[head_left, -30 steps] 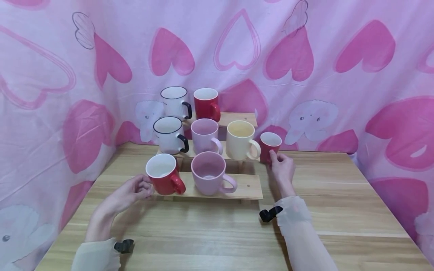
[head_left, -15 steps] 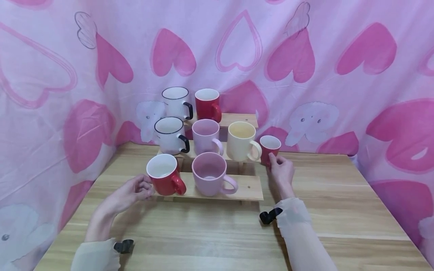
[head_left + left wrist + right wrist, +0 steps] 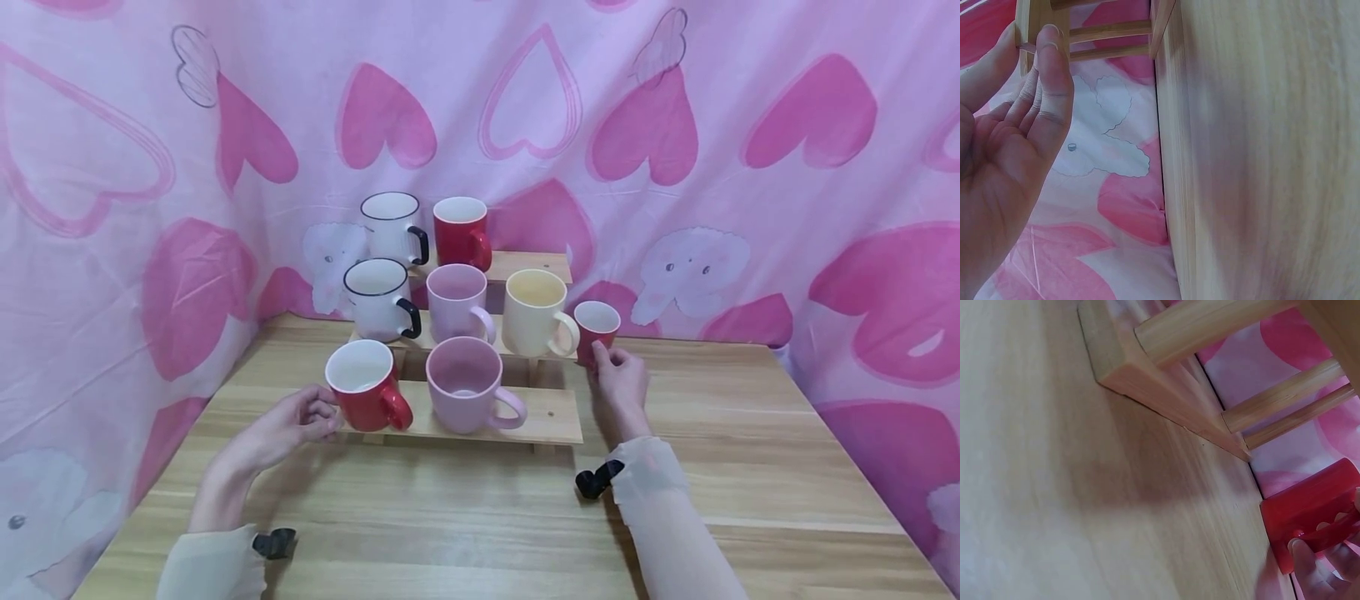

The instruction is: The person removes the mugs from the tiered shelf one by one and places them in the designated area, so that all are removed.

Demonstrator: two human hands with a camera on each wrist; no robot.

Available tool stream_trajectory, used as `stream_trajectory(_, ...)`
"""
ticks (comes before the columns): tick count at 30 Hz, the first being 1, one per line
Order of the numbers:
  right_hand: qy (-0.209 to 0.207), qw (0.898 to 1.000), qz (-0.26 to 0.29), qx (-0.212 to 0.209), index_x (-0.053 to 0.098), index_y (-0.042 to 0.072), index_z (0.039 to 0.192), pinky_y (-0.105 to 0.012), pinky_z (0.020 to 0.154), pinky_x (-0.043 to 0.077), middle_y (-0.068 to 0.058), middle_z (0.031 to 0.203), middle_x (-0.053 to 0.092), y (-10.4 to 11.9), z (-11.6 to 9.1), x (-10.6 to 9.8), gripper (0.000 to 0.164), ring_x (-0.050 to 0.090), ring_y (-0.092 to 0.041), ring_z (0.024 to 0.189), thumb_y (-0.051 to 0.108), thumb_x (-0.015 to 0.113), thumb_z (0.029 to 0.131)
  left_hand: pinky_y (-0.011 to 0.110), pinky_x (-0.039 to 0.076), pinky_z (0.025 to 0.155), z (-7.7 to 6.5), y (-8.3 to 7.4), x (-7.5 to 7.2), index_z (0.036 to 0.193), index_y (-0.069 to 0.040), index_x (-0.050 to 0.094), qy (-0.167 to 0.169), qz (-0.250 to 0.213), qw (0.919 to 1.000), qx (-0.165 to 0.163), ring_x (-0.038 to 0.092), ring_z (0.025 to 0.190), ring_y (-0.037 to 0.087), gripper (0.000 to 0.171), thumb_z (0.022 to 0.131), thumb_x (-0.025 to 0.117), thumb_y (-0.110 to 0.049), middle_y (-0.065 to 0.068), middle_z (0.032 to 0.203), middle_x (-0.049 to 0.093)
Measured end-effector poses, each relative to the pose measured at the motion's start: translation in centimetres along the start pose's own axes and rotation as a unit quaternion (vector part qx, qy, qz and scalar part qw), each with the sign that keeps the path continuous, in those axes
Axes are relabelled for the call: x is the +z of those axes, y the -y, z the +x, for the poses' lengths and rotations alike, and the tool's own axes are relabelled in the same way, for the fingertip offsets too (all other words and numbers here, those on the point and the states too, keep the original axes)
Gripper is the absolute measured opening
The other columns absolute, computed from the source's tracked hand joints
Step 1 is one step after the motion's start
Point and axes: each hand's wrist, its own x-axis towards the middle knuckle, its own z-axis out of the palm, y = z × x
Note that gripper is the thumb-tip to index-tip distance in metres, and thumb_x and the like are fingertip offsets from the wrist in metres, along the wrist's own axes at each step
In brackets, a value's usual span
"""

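At the back right, my right hand grips the handle of a red mug with a white inside. The right wrist view has fingers curled round the handle of this red mug, which is upright at the table's far edge; whether it bears on the table I cannot tell. My left hand is at the left end of a three-step wooden rack. In the left wrist view, thumb and fingers pinch the end of a rack board. Close by that hand, another red mug stands on the lowest step.
A pink mug shares the lowest step. The middle step bears a white black-rimmed mug, a pink mug and a cream mug. On top stand a white mug and a red mug. A heart-patterned curtain hangs behind.
The right hand and its red mug have come down and slightly toward me. My left hand stays at the rack's end; the mugs on the rack have not moved.
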Motion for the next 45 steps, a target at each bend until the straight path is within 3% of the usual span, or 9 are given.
stream_trajectory(5,0.004,1.0,0.01,0.004,0.069,-0.004,0.094,-0.025,0.068,0.045,-0.014,0.084,0.062,0.0,-0.1,-0.1,0.054,0.05,-0.019,0.082,0.049,0.059,0.095,0.036,0.055,0.083,0.1,0.1,0.0,0.121,0.016,0.044,0.0,0.002,1.0,-0.002,0.062,0.092,0.027,0.031,0.095,0.057,0.003,0.02,0.099,0.059)
stream_trajectory(12,-0.002,1.0,-0.022,-0.019,0.068,-0.004,0.094,-0.03,0.072,0.041,-0.012,0.08,0.061,0.0,0.1,-0.4,0.056,0.049,-0.022,0.083,0.051,0.057,0.095,0.037,0.055,0.083,0.3,0.0,0.0,0.12,0.016,0.044,0.002,-0.003,1.0,0.0,0.062,0.093,0.029,0.032,0.095,0.057,0.002,0.023,0.099,0.058)
stream_trajectory(18,0.027,0.999,-0.028,-0.036,0.059,0.0,0.113,-0.029,0.07,0.048,-0.016,0.101,0.061,0.3,0.1,-0.7,0.057,0.053,-0.024,0.088,0.054,0.057,0.094,0.035,0.055,0.083,0.5,-0.1,0.0,0.12,0.016,0.043,0.003,-0.005,1.0,-0.001,0.062,0.093,0.03,0.033,0.095,0.058,0.002,0.025,0.1,0.058)
stream_trajectory(24,0.087,0.993,-0.047,-0.06,0.043,0.001,0.133,-0.045,0.093,0.046,-0.021,0.123,0.052,1.6,-0.4,-2.1,0.063,0.052,-0.033,0.108,0.05,0.057,0.095,0.038,0.055,0.084,0.5,-0.4,-0.1,0.12,0.016,0.042,0.005,-0.003,1.0,-0.001,0.062,0.093,0.031,0.033,0.095,0.057,0.003,0.027,0.1,0.057)
stream_trajectory(30,0.046,0.973,-0.143,-0.178,0.049,-0.005,0.129,-0.056,0.096,0.041,-0.028,0.126,0.05,3.2,0.0,-3.6,0.06,0.049,-0.042,0.116,0.043,0.058,0.096,0.035,0.055,0.084,0.5,-0.4,-0.2,0.121,0.016,0.043,0.0,0.0,1.0,-0.007,0.061,0.094,0.033,0.033,0.095,0.058,0.002,0.026,0.1,0.058)
stream_trajectory(37,0.02,0.945,-0.147,-0.291,0.058,-0.007,0.122,-0.051,0.085,0.045,-0.024,0.109,0.054,5.9,-1.1,-4.8,0.041,0.057,-0.039,0.098,0.026,0.058,0.098,0.038,0.055,0.085,0.1,-0.4,-0.1,0.12,0.015,0.044,0.0,-0.017,0.9998,-0.008,0.062,0.094,0.031,0.032,0.095,0.059,0.0,0.027,0.1,0.057)
stream_trajectory(45,0.056,0.91,-0.153,-0.382,0.062,-0.002,0.115,-0.048,0.076,0.054,-0.016,0.105,0.053,8.3,-2.6,-5.8,0.025,0.059,-0.031,0.089,0.01,0.061,0.093,0.04,0.055,0.086,0.1,-0.1,0.0,0.12,0.014,0.044,-0.001,-0.02,0.9997,-0.012,0.062,0.094,0.032,0.031,0.096,0.058,0.001,0.03,0.102,0.055)
